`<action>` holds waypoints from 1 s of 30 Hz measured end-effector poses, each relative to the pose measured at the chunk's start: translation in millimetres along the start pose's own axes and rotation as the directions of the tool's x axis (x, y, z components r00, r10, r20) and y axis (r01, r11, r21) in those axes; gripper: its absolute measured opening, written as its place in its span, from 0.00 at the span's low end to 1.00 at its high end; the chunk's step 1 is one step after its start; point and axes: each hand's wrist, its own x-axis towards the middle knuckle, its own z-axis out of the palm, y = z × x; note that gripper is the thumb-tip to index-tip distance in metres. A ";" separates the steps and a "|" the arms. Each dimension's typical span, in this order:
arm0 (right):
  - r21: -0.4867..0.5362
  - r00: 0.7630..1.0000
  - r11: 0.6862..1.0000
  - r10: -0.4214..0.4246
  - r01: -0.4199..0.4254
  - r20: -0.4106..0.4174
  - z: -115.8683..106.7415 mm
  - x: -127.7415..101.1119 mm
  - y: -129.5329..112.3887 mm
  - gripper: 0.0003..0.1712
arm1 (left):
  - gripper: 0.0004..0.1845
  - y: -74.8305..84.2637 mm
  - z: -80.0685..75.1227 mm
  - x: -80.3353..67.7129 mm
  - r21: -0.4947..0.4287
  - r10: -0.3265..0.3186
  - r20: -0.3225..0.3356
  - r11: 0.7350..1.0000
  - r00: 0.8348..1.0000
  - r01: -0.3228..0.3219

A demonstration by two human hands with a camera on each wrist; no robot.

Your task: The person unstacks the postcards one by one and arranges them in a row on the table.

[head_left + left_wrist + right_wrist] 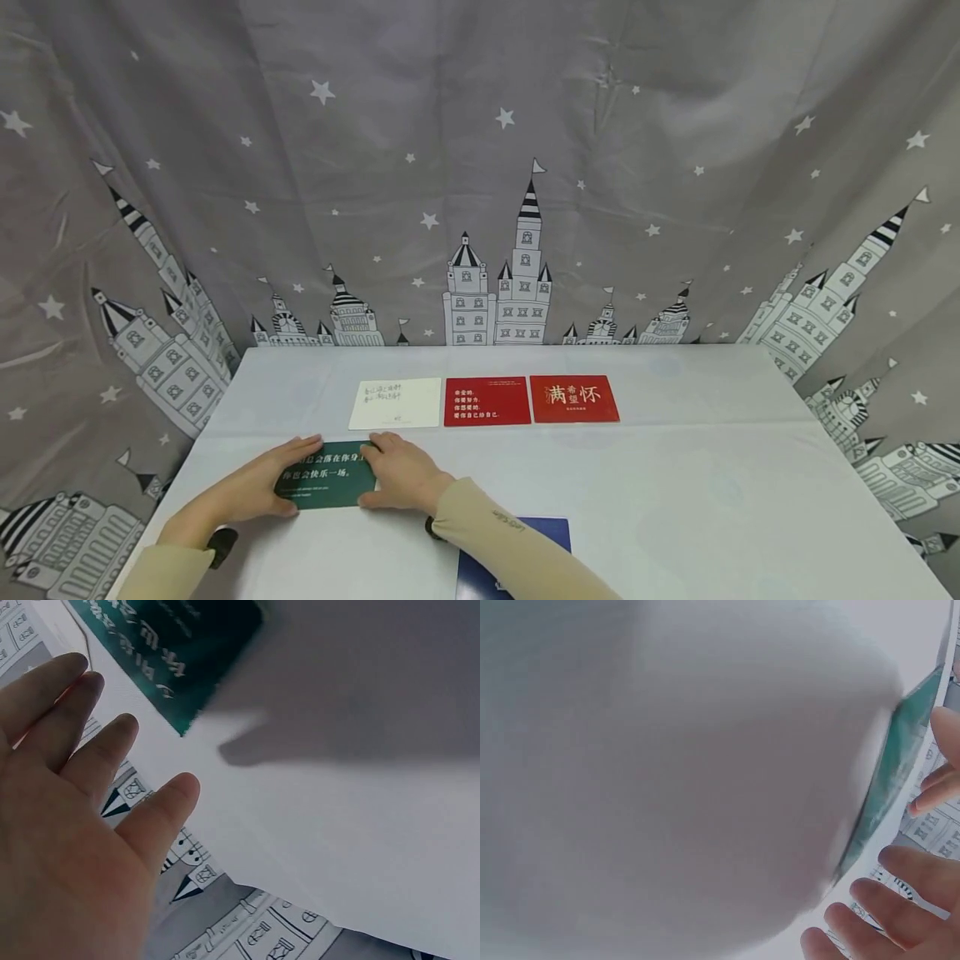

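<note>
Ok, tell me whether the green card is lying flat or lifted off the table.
Flat on the table, it seems: the green card lies printed side up, left hand and right hand resting on its ends.

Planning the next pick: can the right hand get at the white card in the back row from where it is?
Probably yes. The right hand rests on the green card, and the white card lies just beyond it on bare table, nothing between.
</note>
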 end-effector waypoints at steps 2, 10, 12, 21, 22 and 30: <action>0.006 1.000 1.000 -0.002 0.002 -0.005 -3.9 -3.1 1.5 0.41 | 0.52 2.5 0.3 -0.1 0.004 0.000 -0.004 1.000 1.000 0.000; 0.014 0.999 1.000 -0.009 0.010 -0.043 -13.4 -12.8 9.6 0.41 | 0.50 14.3 2.8 0.7 0.048 0.042 -0.031 0.998 0.999 -0.041; 0.006 0.999 1.000 -0.014 0.015 -0.049 -12.9 -14.8 12.0 0.41 | 0.49 18.4 3.3 0.9 0.050 0.053 -0.035 0.997 0.998 -0.051; 0.037 0.998 0.998 -0.040 0.041 -0.043 -19.3 -32.3 22.5 0.42 | 0.47 35.7 7.8 1.5 0.053 0.112 -0.035 0.993 0.993 -0.110; 0.043 0.998 0.998 -0.042 0.044 -0.046 -20.6 -35.0 24.0 0.42 | 0.47 37.3 8.8 1.8 0.051 0.112 -0.033 0.993 0.993 -0.110; 0.034 0.995 0.997 -0.069 0.072 -0.076 -24.9 -54.9 37.7 0.42 | 0.47 46.1 14.4 6.0 0.065 0.114 -0.036 0.992 0.993 -0.111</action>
